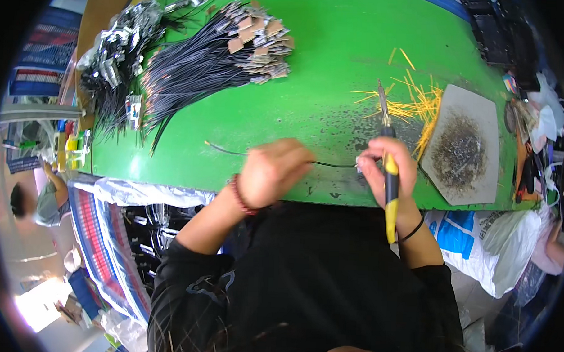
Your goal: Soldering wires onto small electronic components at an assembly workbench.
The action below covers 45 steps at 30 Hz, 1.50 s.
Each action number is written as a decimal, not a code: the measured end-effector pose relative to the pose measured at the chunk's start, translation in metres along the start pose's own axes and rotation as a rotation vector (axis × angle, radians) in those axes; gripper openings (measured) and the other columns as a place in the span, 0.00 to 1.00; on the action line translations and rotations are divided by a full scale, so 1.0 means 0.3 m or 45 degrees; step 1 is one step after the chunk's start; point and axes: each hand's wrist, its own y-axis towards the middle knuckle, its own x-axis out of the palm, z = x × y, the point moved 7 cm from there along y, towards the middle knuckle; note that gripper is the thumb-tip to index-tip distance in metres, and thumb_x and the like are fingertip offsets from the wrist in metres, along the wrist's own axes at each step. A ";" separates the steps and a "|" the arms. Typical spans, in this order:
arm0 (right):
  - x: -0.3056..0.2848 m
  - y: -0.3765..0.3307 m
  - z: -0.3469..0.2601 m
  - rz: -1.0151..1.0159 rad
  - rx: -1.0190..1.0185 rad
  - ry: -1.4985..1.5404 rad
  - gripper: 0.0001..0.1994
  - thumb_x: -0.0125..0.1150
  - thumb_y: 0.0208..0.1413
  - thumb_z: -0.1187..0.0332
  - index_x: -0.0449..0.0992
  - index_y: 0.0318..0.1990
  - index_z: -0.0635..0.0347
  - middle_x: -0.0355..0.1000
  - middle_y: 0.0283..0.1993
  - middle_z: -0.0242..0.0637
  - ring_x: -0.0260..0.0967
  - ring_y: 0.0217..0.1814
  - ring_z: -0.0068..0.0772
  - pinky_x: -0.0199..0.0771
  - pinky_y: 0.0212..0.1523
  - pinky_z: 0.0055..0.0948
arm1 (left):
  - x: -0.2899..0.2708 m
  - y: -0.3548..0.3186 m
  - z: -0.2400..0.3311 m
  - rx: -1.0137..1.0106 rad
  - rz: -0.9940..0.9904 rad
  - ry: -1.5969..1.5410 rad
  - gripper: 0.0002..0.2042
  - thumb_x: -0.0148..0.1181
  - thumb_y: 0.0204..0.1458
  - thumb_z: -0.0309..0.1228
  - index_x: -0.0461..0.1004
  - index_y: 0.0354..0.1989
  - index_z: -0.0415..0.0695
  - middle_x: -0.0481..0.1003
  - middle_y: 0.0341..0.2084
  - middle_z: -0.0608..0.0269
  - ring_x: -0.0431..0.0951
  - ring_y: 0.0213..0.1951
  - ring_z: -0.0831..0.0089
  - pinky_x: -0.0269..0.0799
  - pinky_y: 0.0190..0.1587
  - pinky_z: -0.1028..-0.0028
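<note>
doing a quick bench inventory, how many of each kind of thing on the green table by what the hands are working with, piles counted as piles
Soldering iron, held in the right hand: 1
Single black wire, held by the left hand: 1
Piles of black wires: 2, one with tan tags, one with silvery parts
Scatter of yellow strands: 1
Grey scorched pad: 1
Total: 6

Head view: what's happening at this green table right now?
A person sits at a green table working on a thin black wire. The left hand pinches the wire along its length, while the right hand holds its other end together with a soldering iron with a yellow handle, tip pointing away from the person. Beside it lie a scorched grey pad and yellow wire scraps. A bundle of black wires with tags waits at the far left.
</note>
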 end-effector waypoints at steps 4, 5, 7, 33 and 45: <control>0.052 -0.001 0.105 -0.273 0.410 0.137 0.18 0.63 0.50 0.80 0.70 0.49 0.57 0.72 0.31 0.32 0.71 0.32 0.20 0.71 0.33 0.21 | -0.131 -0.135 -0.141 -0.178 0.094 0.347 0.06 0.64 0.40 0.19 0.75 0.28 0.41 0.75 0.26 0.58 0.77 0.30 0.60 0.73 0.32 0.67; 0.086 0.001 0.090 -0.291 0.294 0.123 0.18 0.64 0.49 0.79 0.71 0.49 0.56 0.73 0.32 0.33 0.71 0.32 0.20 0.71 0.32 0.21 | -0.143 -0.145 -0.157 -0.188 0.080 0.372 0.06 0.64 0.40 0.19 0.75 0.28 0.41 0.75 0.26 0.58 0.76 0.30 0.60 0.73 0.33 0.66; 0.136 0.002 0.063 -0.297 -0.067 -0.191 0.20 0.67 0.46 0.78 0.72 0.48 0.54 0.73 0.31 0.38 0.74 0.31 0.33 0.73 0.31 0.29 | -0.153 -0.170 -0.176 -0.252 0.103 0.405 0.06 0.64 0.40 0.19 0.74 0.27 0.40 0.74 0.26 0.57 0.75 0.31 0.59 0.71 0.35 0.65; -0.780 -0.438 0.119 0.950 0.361 -0.014 0.15 0.52 0.56 0.68 0.74 0.45 0.71 0.69 0.28 0.33 0.59 0.23 0.15 0.59 0.25 0.12 | 0.323 0.379 -0.066 -0.049 0.067 0.427 0.04 0.58 0.50 0.28 0.70 0.31 0.43 0.74 0.28 0.53 0.75 0.31 0.55 0.71 0.33 0.59; -0.777 -0.468 0.116 0.824 0.406 -0.293 0.06 0.54 0.47 0.80 0.72 0.35 0.66 0.70 0.28 0.33 0.67 0.27 0.20 0.68 0.30 0.18 | 0.179 0.284 -0.051 -0.040 0.106 0.073 0.06 0.65 0.43 0.20 0.76 0.30 0.40 0.76 0.25 0.58 0.76 0.28 0.63 0.72 0.33 0.69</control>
